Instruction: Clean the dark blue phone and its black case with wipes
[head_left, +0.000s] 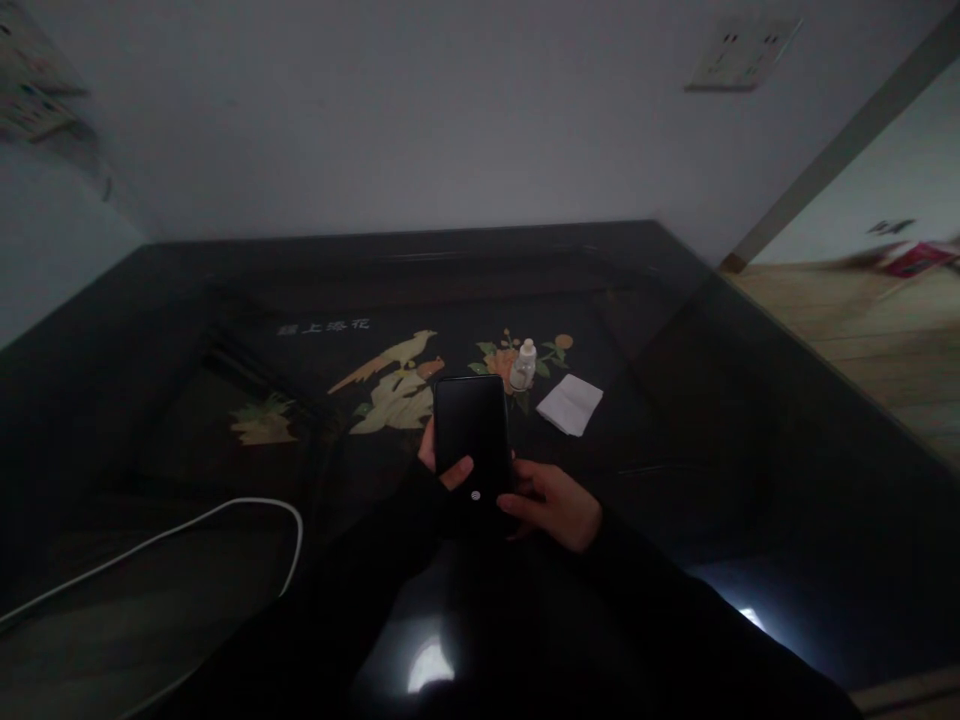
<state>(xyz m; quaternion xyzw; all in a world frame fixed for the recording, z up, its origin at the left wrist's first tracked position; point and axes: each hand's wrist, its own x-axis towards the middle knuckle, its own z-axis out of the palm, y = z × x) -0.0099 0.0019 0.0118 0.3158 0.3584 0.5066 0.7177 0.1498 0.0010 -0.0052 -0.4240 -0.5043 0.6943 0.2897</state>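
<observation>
A black phone (471,425) with a dark screen is held upright over the middle of the dark table (750,430). My left hand (442,470) grips its lower left edge, thumb lying across the screen's bottom. My right hand (555,505) holds the lower right corner, fingers curled against the phone's side. Both arms are in dark sleeves. Just beyond the phone stand a small clear bottle with a white cap (523,365) and a folded white cloth (570,404) lying flat to its right.
The glossy black tabletop has an inlaid bird and flower picture (394,385). A white cable (225,515) loops across its near left part. A white wall with a socket plate (739,55) rises behind. Wooden floor (885,340) shows at the right.
</observation>
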